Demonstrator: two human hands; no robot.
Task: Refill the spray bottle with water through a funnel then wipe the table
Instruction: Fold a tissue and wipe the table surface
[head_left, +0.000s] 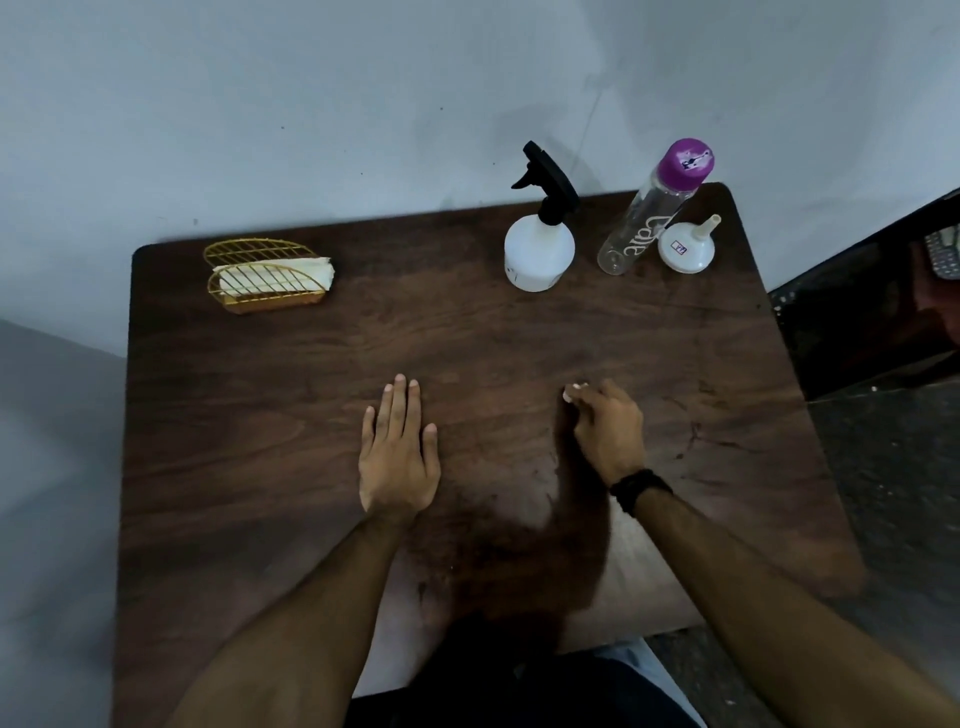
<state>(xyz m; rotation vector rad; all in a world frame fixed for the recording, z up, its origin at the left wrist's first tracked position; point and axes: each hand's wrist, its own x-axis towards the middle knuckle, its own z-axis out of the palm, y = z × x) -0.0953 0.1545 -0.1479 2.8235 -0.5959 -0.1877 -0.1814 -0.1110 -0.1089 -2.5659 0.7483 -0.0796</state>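
Left hand (399, 457) flat on table (260, 415), fingers straight; right hand (608, 431) loosely curled, holding nothing; both idle, prob. pre-start. Spray bottle (539, 249), water bottle (649, 208) & funnel (687, 248) grouped far right w/in reach; napkins (275, 278) in holder, far left.

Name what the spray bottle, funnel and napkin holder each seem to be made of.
Spray bottle: likely matte white plastic, opaque body, black trigger head. Funnel: probably smooth white plastic. Napkin holder: seemingly gold-coloured metal wire, open grid.
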